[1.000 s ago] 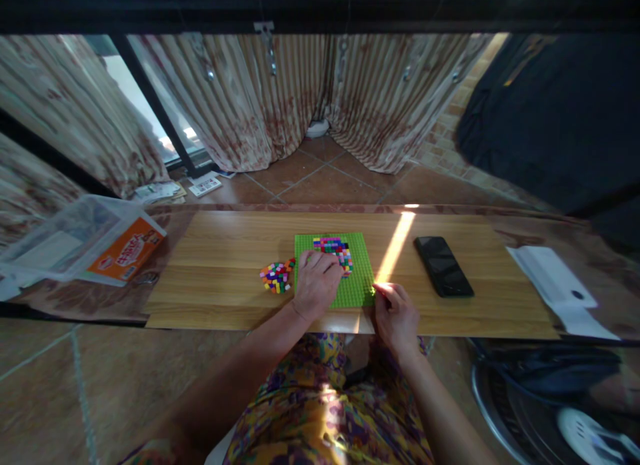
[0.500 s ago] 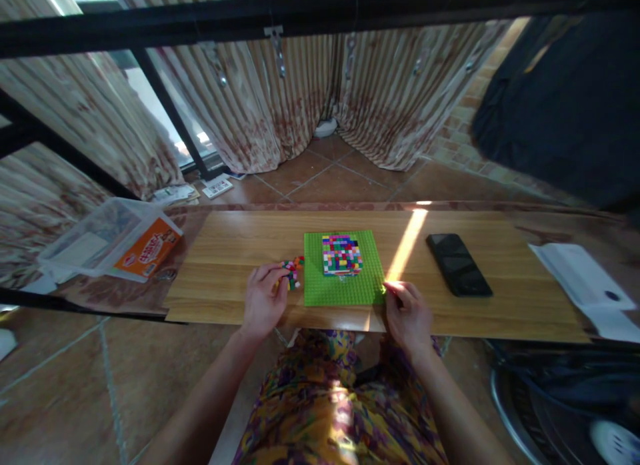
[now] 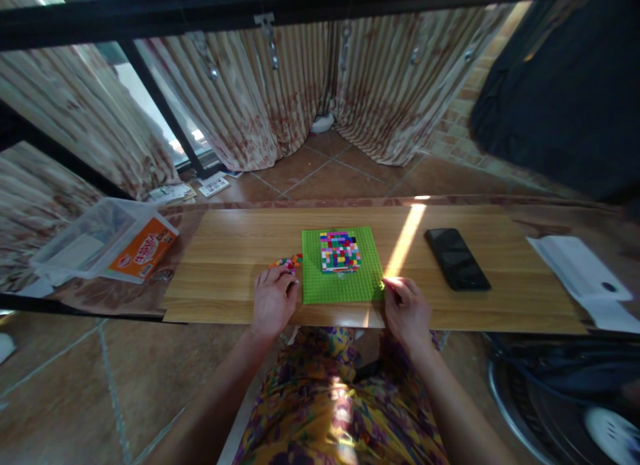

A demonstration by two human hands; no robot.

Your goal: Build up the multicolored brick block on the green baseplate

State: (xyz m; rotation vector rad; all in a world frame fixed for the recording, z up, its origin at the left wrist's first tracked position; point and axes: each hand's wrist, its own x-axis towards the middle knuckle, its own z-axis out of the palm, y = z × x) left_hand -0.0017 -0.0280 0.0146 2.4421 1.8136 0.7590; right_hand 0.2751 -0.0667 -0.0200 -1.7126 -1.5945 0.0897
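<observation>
A green studded baseplate [image 3: 313,288] lies on the wooden board, bearing a squarish block of multicoloured toy bricks [image 3: 341,253] in its upper middle. Just left of the plate is a small heap of loose toy bricks [image 3: 287,261], partly covered by my left hand [image 3: 274,301]. That hand's fingers are curled together at the heap's near side; whatever they may hold is hidden. My right hand [image 3: 407,308] is closed at the plate's lower right edge, thumb and forefinger pinching it there.
A black phone [image 3: 456,259] lies on the wooden board [image 3: 225,235], right of the plate. Farther right is a white flat box [image 3: 580,268]. A clear plastic tub [image 3: 107,241] with an orange label stands beyond the board's left end. A dark metal bar [image 3: 320,5] crosses above.
My left hand has shifted slightly right and toward me, its fingers drawing in and uncovering more of the heap's far side. My right hand stays at the plate's edge. The view has tilted slightly.
</observation>
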